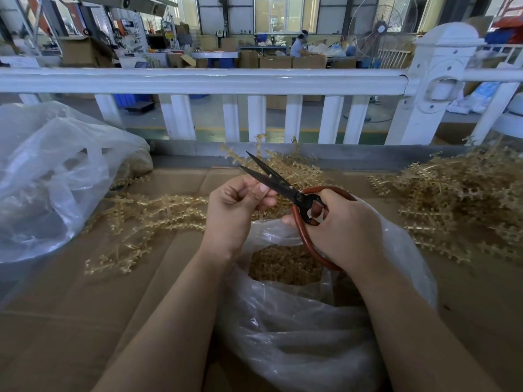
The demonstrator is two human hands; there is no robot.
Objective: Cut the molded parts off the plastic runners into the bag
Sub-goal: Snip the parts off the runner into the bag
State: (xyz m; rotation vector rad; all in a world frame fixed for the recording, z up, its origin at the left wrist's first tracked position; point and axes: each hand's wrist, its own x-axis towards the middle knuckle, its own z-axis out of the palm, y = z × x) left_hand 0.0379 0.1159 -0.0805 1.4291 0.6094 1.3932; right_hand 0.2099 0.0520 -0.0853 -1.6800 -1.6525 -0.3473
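My right hand [342, 227] grips the red handles of black-bladed scissors [271, 176], whose blades stand apart and point up and to the left. My left hand [237, 205] is curled just left of the blades, thumb against the fingers; whether it pinches anything I cannot tell. Both hands hover over the mouth of a clear plastic bag [297, 329] with several small amber parts [283, 267] at its bottom. Amber plastic runners [158, 213] lie spread on the cardboard to the left, and more behind the hands.
A big heap of runners [467, 205] fills the right side. A second clear bag [53, 171] bulges at the left. Cardboard [70, 321] covers the worktop. A white railing [226, 80] runs across behind it, with a workshop and a seated person beyond.
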